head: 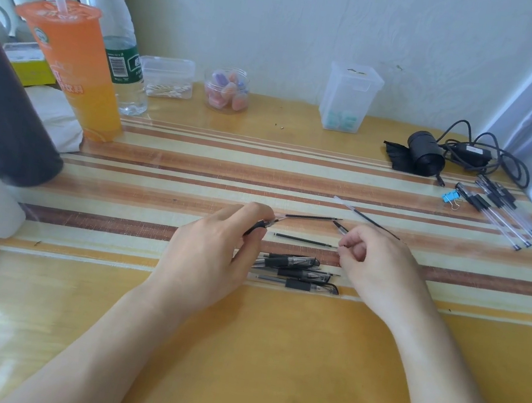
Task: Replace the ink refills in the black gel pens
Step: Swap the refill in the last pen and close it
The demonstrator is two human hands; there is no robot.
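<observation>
The left hand [216, 245] curls around a pen barrel [258, 226] with a black grip. Its thumb and fingers are tight on it. A thin black refill [312, 217] sticks out of the barrel and points to 3 o'clock, up off the table [269, 357]. The right hand [374, 264] has its fingers curled and pinches a small tip piece [340, 227]. That piece is just beside the end of the refill, and I cannot tell if they touch.

Between the hands, a loose refill [303, 240] lies flat on the striped part of the table. At 6 o'clock from it sits a little pile of black gel pens [297, 271], partly hidden by the left hand. A long thin stick [364, 217], clear at one end and black at the other, lies at 12 o'clock from the right hand.

Far off at 2 o'clock lie more pens [504, 216] with a blue clip [448, 197] just beside them. A black roll [425, 154] with a cable sits behind them. At 10 o'clock stands a tall orange drink cup [70, 68] with a water bottle [124, 52] behind it. By the wall at 12 o'clock are a small jar [227, 90] of colourful things and a clear box [349, 98].
</observation>
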